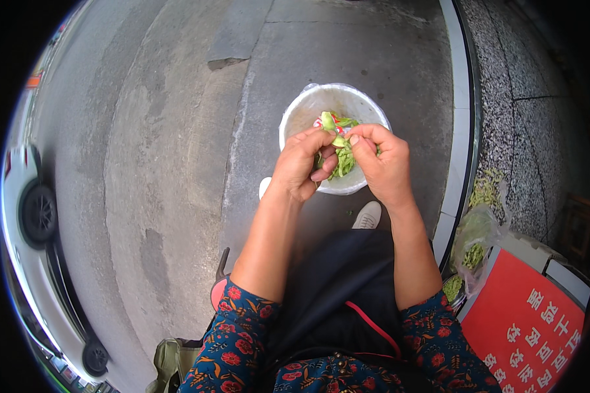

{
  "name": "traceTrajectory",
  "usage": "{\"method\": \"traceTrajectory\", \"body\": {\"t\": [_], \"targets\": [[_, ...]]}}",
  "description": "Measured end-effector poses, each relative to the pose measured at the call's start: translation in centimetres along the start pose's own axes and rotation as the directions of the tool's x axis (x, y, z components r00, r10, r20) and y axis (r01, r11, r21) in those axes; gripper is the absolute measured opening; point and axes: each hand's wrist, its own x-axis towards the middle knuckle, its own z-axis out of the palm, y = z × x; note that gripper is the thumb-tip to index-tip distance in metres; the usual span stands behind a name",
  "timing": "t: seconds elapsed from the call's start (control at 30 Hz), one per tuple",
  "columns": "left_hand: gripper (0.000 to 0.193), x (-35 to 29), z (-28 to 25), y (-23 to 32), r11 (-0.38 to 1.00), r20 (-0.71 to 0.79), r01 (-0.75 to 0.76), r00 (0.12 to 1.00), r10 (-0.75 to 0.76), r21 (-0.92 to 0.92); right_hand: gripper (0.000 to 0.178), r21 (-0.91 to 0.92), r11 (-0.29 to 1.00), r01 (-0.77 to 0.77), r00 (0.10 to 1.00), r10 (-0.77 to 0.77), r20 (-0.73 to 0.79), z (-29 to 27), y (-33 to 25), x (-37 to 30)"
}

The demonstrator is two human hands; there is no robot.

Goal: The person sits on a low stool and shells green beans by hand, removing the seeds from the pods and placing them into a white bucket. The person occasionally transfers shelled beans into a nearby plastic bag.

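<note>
Between my two hands, over a white bucket (287,124) lined with a clear plastic bag, is a green bean pod (328,122) that looks split open. My left hand (303,162) pinches it between thumb and forefinger, the other fingers curled below. From the other side, my right hand (385,164) has its thumb and fingertips pressed together at the pod's near end; the exact contact is partly hidden. Inside the bucket lie several green empty-looking pods (342,169) and something red and white, partly covered by my hands.
At right, a plastic bag (473,239) of green pieces and a bowl (453,287) of green beans sit beside a red sign (518,314). A pale raised edge (461,131) borders the pavement. A white car (36,262) stands far left; my shoe (368,215) is near the bucket.
</note>
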Motion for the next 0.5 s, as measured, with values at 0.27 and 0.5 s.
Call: {"method": "traceTrajectory", "body": {"t": [0.27,0.5], "targets": [[0.011,-1.0,-0.2,0.7,0.984,0.262,0.077,0.958,-0.117,0.159,0.012,0.294,0.955,-0.038,0.926,0.144,-0.348,-3.0,0.1,1.7],[0.007,-0.7,-0.1,0.7,0.965,0.127,0.041,0.989,-0.076,0.258,0.019,-0.240,0.955,-0.177,0.984,0.171,-0.043,-2.7,0.7,1.3]]}}
